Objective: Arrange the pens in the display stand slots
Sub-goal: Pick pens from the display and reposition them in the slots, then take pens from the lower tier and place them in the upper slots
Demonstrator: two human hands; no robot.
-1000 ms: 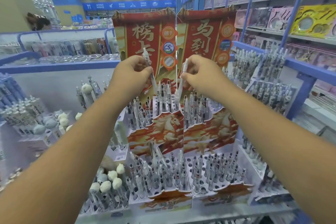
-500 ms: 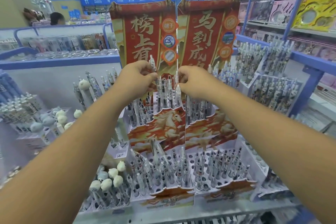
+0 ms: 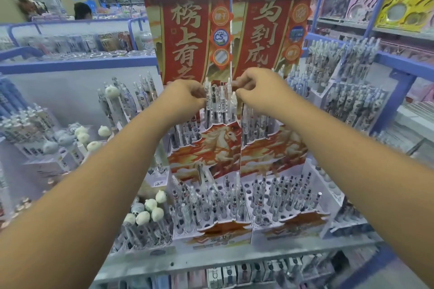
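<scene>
White pens (image 3: 219,103) stand upright in the upper tier of the red horse-print display stand (image 3: 223,148). The left hand (image 3: 185,96) pinches one pen's top in a closed grip; the right hand (image 3: 258,89) pinches another beside it — fingers curled. More pens fill the lower tier (image 3: 234,204) on the shelf (image 3: 211,258).

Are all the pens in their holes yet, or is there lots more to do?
Many pens already stand in the lower tier. Right now the left hand and right hand each pinch a pen at the upper tier. Several lower slots look empty, so more remains.
</scene>
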